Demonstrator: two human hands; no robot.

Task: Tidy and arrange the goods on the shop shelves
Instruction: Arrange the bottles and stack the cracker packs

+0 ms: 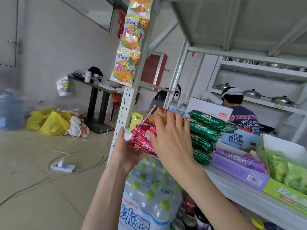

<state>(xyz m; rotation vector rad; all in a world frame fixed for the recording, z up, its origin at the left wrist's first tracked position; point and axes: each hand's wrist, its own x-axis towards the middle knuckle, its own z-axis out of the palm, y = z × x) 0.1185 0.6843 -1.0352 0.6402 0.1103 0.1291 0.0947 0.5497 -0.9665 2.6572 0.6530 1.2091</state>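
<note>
Stacked red foil pkts (141, 141) sit at the left end of the shelf (232, 188), beside the green pkts (206, 130). L hand (126, 151) cups the stack's outer end, thumb up, fingers hidden, prob. curled under; R hand (171, 138) lies flat on top, fingers straight and apart. Looks like squaring the stack: nxt, nudge it inward, flush w/ the green row.

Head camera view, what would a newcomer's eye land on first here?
Both hands meet mid-frame: the left hand holds a stack of red packets at the left end of the shelf, and the right hand lies flat on top of it. Just to the right stands a pile of green packets. A strip of orange sweet bags hangs at top centre, and a pack of green-capped water bottles sits under the hands.
</note>
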